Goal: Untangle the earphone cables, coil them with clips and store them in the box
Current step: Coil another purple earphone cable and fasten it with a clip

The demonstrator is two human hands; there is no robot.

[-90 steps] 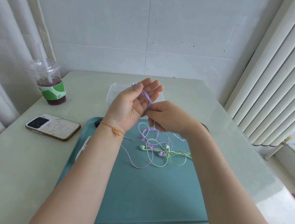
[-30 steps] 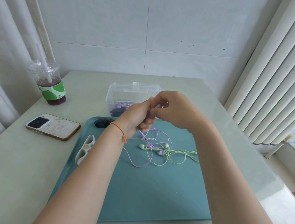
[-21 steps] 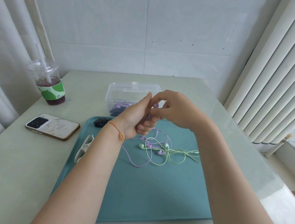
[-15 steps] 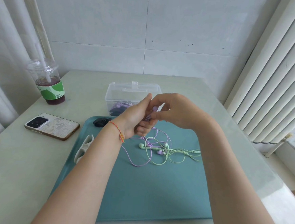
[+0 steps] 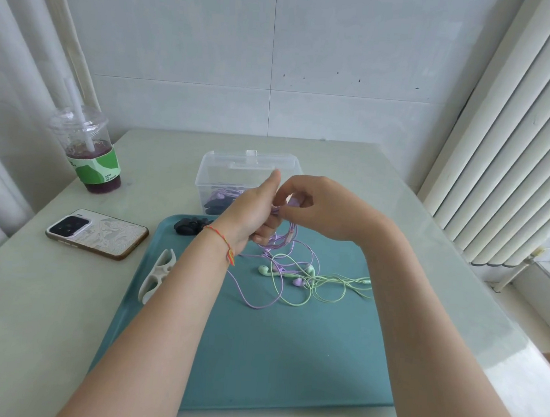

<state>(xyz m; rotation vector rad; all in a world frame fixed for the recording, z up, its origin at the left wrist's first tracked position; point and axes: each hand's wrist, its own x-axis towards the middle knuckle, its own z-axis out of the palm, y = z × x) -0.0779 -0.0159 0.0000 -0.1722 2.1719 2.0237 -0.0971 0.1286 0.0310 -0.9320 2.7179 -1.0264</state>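
Head view, hands raised over the far edge of the teal tray (image 5: 288, 357).

Change: three seconds ago the left hand (image 5: 253, 210) was held flat, palm up, with the purple cable (image 5: 286, 239) wound round its fingers. It has since folded closed on those turns, and the right hand (image 5: 316, 205) has moved from below the palm to beside the left fingertips. Over the last second the right hand has opened slightly from a tight fist to a fingertip pinch. Judgement: the winding of this purple cable is close to done, and the end is being tucked or readied for a clip.

Grip state: left hand grips the coiled turns of the purple cable, fingers curled. Right hand pinches a purple piece at the coil's top, likely an earbud or the plug; too small to tell which.

Position of task items: coil hangs between both hands, just in front of the clear box (image 5: 250, 173), which already holds something purple and something dark. Loose purple tail drops to the tray and runs through the green earphones (image 5: 314, 277), so that crossing is not yet freed. A white clip (image 5: 158, 273) lies at the tray's left edge, a dark clip (image 5: 188, 225) at its far-left corner, both apart from the hands.

On the table (image 5: 44, 321): phone (image 5: 97, 233), drink cup (image 5: 90, 157).
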